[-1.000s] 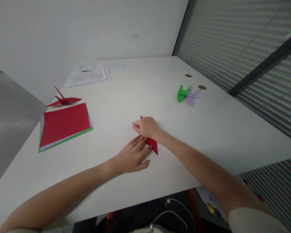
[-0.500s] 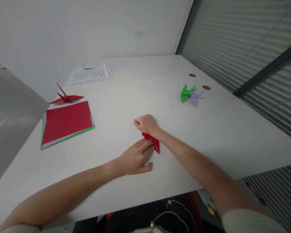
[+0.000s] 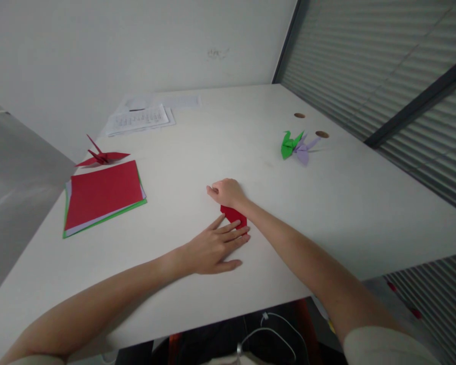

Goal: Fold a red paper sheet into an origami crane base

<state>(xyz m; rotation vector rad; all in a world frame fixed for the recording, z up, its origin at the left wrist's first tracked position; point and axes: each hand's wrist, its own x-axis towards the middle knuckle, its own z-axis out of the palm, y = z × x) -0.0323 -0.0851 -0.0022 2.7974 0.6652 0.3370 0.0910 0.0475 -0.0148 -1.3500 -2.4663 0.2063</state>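
A small folded piece of red paper (image 3: 233,214) lies on the white table (image 3: 220,142) between my hands. My left hand (image 3: 215,246) rests flat with fingers stretched out, the fingertips pressing on the paper's near end. My right hand (image 3: 227,191) is curled over the paper's far end, fingers bent down onto it; most of the paper is hidden beneath both hands.
A stack of red, white and green sheets (image 3: 104,195) lies at the left, with a red paper crane (image 3: 99,156) behind it. A green crane (image 3: 289,144) and a lilac crane (image 3: 303,150) sit at the right. Printed papers (image 3: 139,119) lie at the back.
My left hand's fingers slid to the right over the paper's near tip, covering more of it. My right hand stayed on the far end.
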